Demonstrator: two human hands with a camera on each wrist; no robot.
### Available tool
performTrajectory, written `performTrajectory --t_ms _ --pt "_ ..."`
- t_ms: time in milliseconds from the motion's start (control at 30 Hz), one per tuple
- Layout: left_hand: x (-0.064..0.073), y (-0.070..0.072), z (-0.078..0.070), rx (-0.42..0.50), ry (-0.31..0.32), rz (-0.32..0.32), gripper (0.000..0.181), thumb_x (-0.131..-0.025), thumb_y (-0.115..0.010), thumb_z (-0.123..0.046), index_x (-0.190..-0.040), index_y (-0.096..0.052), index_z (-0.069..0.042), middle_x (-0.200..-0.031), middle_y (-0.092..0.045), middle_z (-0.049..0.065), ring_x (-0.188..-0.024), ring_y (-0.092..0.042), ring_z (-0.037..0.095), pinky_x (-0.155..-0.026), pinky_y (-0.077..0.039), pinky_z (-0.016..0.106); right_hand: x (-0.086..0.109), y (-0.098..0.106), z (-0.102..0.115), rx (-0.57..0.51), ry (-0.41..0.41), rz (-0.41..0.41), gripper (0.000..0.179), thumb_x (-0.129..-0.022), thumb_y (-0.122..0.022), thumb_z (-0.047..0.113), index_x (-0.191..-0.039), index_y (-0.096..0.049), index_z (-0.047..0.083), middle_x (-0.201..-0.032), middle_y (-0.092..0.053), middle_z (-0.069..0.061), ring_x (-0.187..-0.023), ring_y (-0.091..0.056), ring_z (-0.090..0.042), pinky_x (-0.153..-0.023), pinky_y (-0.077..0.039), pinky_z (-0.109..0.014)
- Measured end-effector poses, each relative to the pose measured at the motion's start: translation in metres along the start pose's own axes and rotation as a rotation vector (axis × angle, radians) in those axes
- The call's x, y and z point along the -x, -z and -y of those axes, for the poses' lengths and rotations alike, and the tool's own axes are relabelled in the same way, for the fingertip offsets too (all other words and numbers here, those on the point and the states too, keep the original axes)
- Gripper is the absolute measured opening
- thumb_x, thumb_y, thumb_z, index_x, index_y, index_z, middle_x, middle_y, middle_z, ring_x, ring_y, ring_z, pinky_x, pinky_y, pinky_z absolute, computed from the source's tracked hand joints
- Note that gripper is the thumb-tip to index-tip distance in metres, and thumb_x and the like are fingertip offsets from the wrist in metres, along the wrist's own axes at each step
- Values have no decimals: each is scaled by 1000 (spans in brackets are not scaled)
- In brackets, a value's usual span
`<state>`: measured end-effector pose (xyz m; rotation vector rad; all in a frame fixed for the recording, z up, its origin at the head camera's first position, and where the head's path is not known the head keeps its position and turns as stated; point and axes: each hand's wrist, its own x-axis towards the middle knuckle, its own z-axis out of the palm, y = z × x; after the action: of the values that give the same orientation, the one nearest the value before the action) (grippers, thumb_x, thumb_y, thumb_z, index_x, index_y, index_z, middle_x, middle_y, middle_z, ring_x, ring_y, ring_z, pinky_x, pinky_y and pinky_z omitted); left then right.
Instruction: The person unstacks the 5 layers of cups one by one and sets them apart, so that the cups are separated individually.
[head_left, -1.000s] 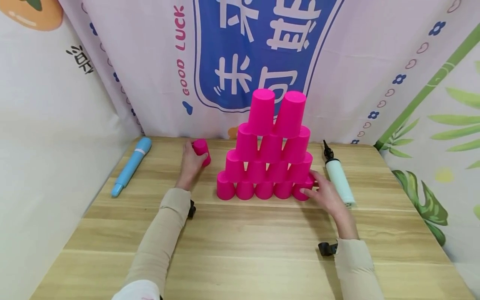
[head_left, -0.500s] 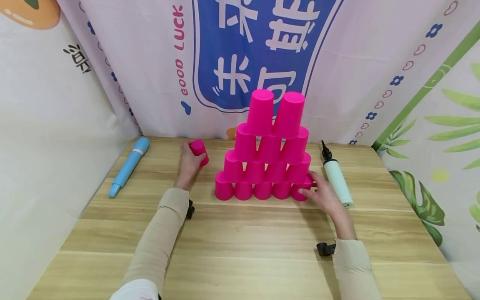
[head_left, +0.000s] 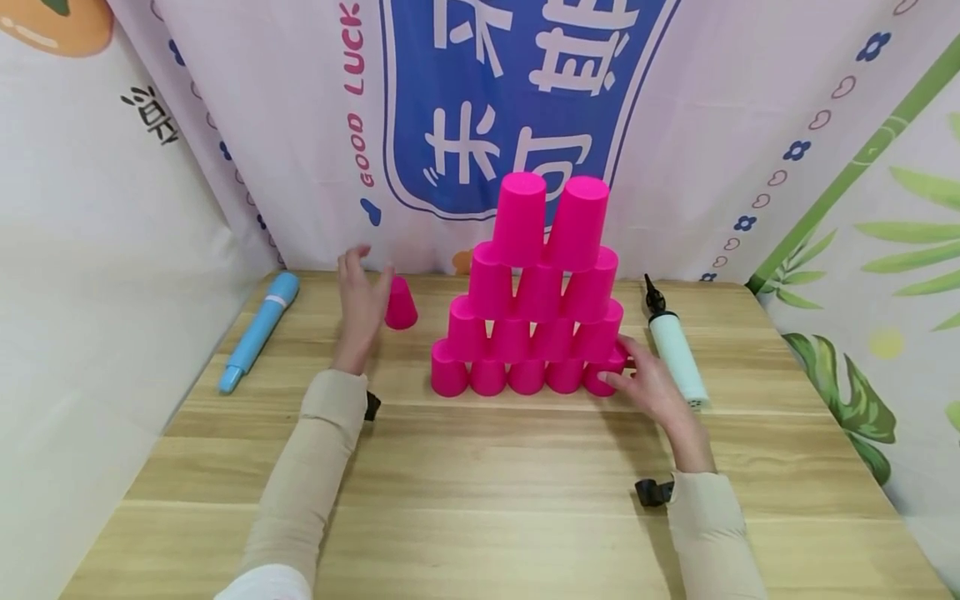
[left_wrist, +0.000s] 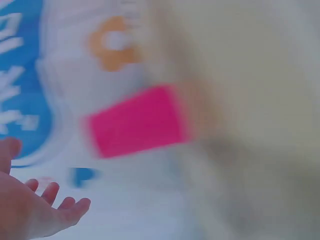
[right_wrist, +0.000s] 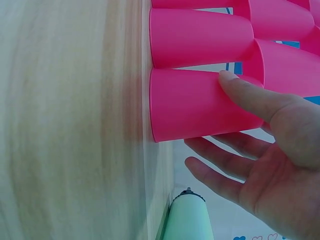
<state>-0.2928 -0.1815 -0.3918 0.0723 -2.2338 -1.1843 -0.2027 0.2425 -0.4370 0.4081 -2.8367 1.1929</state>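
In the head view a pyramid of upside-down pink cups (head_left: 510,340) stands in tiers on the wooden table, with two cups on top. My right hand (head_left: 654,385) holds the end cup (right_wrist: 200,105) of the bottom row at the right. Its thumb lies on the near side and the index finger passes behind, while other fingers spread below the cup in the right wrist view. Left of the pyramid, a single pink cup (head_left: 402,305) rests upside down. My left hand (head_left: 362,302) is raised beside that cup, fingers apart and holding nothing.
A blue hand pump (head_left: 258,333) lies at the table's left edge. A pale mint pump (head_left: 678,358) with a black nozzle lies just right of my right hand. Behind the table hangs a printed cloth (head_left: 300,125).
My left hand has let go of the single cup, opened, and moved up and left of it. My right hand stays on the end cup. The pyramid looks unchanged.
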Motion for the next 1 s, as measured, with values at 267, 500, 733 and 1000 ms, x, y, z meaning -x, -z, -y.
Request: performTrajectory --t_ms 267,500,733,1000 --pt "18 22 -143 477 -185 213 49 -96 -59 -26 -136 -43 -5 -133 -49 6 -124 -48 17 -102 -43 34 0 1 -1 -15 4 -5 67 -87 -72 15 -143 -37 -1 -126 -55 -24 -111 -55 -40 -93 -47 -54" --pt "40 18 -202 566 -225 418 60 -90 -66 -18 -142 -37 -6 -137 -45 9 -124 -48 20 -102 -43 30 -2 2 -1 -37 8 1 67 -88 -71 15 -143 -37 -1 -126 -55 -24 -112 -55 -40 -92 -48 -54" --pt "35 -2 -190 483 -229 400 71 -83 -75 -25 -143 -38 -14 -134 -47 2 -118 -50 15 -98 -46 29 -1 0 -1 -35 1 9 68 -88 -71 16 -144 -37 0 -127 -55 -23 -112 -55 -39 -92 -48 -53" --pt "33 -9 -191 434 -200 418 74 -81 -76 -21 -143 -37 -12 -135 -46 4 -118 -49 16 -94 -48 26 -2 0 -1 -36 4 11 68 -88 -71 14 -144 -36 -1 -127 -55 -23 -112 -55 -39 -92 -48 -53"
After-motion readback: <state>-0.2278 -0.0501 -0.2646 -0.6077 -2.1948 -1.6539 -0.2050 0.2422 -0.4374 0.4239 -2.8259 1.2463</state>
